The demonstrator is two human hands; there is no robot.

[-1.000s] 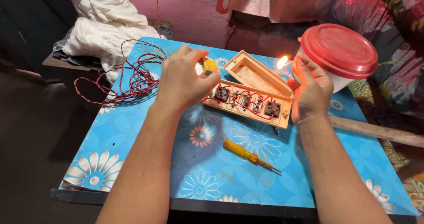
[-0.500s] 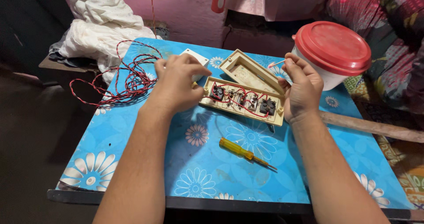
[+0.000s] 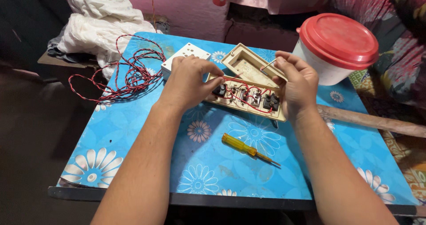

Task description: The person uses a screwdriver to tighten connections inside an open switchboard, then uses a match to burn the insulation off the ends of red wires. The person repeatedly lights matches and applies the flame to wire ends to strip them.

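Blue floral plastic covers the table (image 3: 133, 132) that fills the single head view, with a pink wall beyond it and dark floor off toward nine o'clock. At the table's centre lies an opened cream switch board (image 3: 248, 96), its back toward the camera, so the black switch bodies and looping red wires show; its detached cover (image 3: 248, 67) lies tilted just behind it at twelve o'clock. The left hand (image 3: 188, 83) rests on the board's left end, thumb and fingers pinched around the leftmost black switch or the wire at it. The right hand (image 3: 297, 85) curls over the board's right end, steadying it, and its thumb and forefinger are closed on a thin pale piece, perhaps a wire end or a small rod, too slim to name. Judging by this, the work is at the wiring stage inside the board, and the next move seems to call for a fine, steady pinch while the right hand keeps the board from sliding. A yellow-handled screwdriver (image 3: 242, 145) lies free at six o'clock of the board, well apart from both hands. A coil of red and black wire (image 3: 128, 74) sprawls at ten o'clock, near a white socket plate (image 3: 184, 54) partly hidden behind the left hand. A white tub with a red lid (image 3: 339, 41) stands at two o'clock, and white cloth (image 3: 100, 23) is heaped at eleven. The terminals under the fingers are hidden.
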